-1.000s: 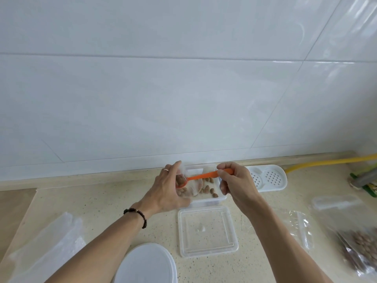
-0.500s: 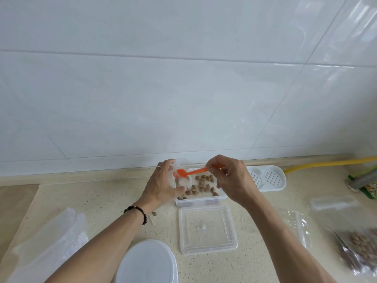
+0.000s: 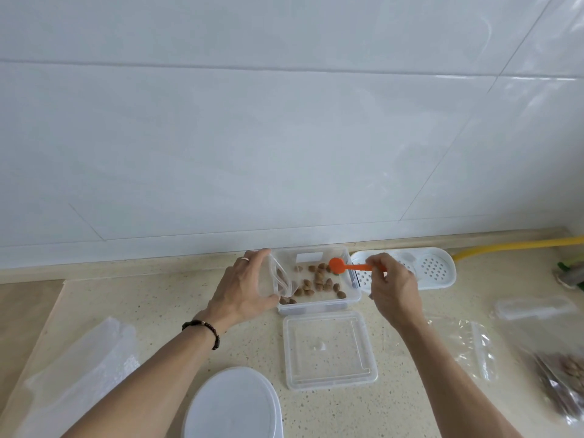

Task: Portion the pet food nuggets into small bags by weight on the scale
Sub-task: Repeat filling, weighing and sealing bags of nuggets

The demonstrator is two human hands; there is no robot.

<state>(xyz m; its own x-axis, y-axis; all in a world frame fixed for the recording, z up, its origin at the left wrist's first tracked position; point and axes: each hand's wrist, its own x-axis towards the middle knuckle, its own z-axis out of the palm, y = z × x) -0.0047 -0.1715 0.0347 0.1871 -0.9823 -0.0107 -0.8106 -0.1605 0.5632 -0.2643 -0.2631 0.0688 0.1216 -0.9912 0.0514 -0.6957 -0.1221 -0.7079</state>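
Observation:
A clear plastic container (image 3: pixel 355 295) by the wall holds several brown nuggets (image 3: pixel 319 279). My left hand (image 3: pixel 243 286) holds a small clear zip bag (image 3: pixel 279 278) open at the container's left edge, with a few nuggets inside it. My right hand (image 3: pixel 392 289) pinches the handle of an orange spoon (image 3: pixel 344 266), whose round bowl hovers over the nuggets at the container's far right. The white oval scale (image 3: pixel 232 406) lies at the near edge, below my left arm.
The container's clear lid (image 3: pixel 328 349) lies just in front of it. A white perforated tray (image 3: pixel 433 270) sits to the right by the wall, with a yellow hose (image 3: pixel 518 245) behind. Plastic bags (image 3: pixel 79 371) lie at left, and a bag of nuggets (image 3: pixel 565 371) with empty bags at right.
The orange spoon moved right, from the mouth of the bag back over the nuggets in the container. My left hand stayed holding the bag at the container's left edge.

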